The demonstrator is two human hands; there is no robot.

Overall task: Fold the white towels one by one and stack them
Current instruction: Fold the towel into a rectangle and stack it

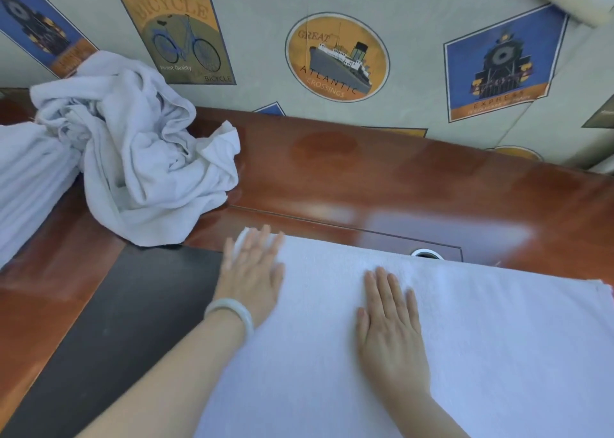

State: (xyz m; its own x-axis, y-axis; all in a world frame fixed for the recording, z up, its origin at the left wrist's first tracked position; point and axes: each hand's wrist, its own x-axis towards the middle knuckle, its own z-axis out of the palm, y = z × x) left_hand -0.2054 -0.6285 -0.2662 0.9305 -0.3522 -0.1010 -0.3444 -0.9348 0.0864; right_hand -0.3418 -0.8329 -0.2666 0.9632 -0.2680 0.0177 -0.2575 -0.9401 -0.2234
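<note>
On the glossy reddish-brown wooden desk [398, 178], close to the person, lies a large white terry towel [481, 344]. It is spread flat and smooth, with a fine nubby pile and a straight far edge. At its right end thin layered edges seem to show. The left hand [252, 271], slightly blurred, rests palm down on this towel's far left corner, fingers straight and spread and gripping nothing. A pale green stone bangle [232, 311] circles its wrist. The right hand [388, 321] lies flat on the middle of the towel, fingers straight and nearly together. Beyond the towel's far left corner sits a crumpled heap of white towels [143, 158], rumpled and deeply creased. Left of that heap is a neat stack of folded white towels [26, 178]. A black inset panel [133, 304] borders the towel's left edge, and a round silver cable grommet [425, 254] peeks out at its far edge.
</note>
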